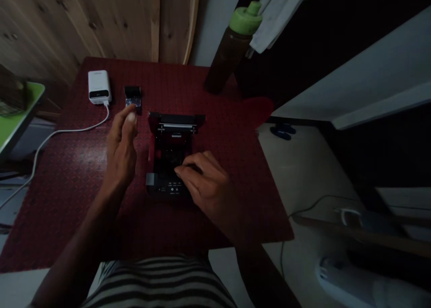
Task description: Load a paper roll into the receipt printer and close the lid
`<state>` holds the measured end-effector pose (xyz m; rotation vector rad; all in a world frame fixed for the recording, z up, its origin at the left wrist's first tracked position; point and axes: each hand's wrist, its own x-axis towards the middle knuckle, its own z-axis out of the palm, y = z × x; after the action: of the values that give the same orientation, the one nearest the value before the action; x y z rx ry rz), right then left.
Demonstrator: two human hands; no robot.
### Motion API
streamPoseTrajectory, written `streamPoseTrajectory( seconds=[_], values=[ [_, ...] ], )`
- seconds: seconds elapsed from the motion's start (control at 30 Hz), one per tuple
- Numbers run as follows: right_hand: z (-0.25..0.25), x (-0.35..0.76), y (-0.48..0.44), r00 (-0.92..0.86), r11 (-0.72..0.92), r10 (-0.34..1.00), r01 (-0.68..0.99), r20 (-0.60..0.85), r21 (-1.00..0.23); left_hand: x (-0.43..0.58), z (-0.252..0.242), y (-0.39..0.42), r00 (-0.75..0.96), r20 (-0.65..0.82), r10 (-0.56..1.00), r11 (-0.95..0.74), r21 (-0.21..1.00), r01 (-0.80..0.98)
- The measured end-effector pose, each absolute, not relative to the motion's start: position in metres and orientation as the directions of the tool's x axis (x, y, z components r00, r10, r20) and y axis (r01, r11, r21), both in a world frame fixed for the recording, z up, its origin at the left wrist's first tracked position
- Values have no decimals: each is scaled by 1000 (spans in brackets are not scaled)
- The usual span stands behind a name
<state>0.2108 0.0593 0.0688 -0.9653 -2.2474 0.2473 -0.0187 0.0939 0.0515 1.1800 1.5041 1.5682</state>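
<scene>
A small black device (173,137) with its lid raised sits in the middle of a dark red table (74,173). My right hand (207,184) rests on its front right corner, fingers curled over the edge by the row of buttons. Just left of the device my left hand (123,148) hovers, fingers loosely apart and holding nothing I can make out. Beyond its fingertips a small black and blue object (133,97) lies on the table.
A white charger block (98,87) with a white cable (54,135) sits at the back left. A dark bottle with a green cap (232,43) stands at the table's far edge. At the right are a pale lower surface (303,169) and a cable.
</scene>
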Motion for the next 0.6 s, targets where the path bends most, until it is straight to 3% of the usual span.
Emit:
streamPoseTrajectory(
  seconds=[0.17,0.3,0.4,0.6],
  values=[
    [61,208,42,-448,685,702,637,554,-353,-4,63,130,-384,50,922,-43,999,27],
    [60,207,35,-433,686,661,680,613,-259,-5,57,104,-373,63,926,-86,995,-46],
    [60,205,33,-417,665,631,726,655,-178,-14,47,71,-320,-16,947,0,999,-51],
    [56,205,35,-416,690,654,671,632,-273,-17,29,36,-187,-123,975,109,991,-83]
  ],
)
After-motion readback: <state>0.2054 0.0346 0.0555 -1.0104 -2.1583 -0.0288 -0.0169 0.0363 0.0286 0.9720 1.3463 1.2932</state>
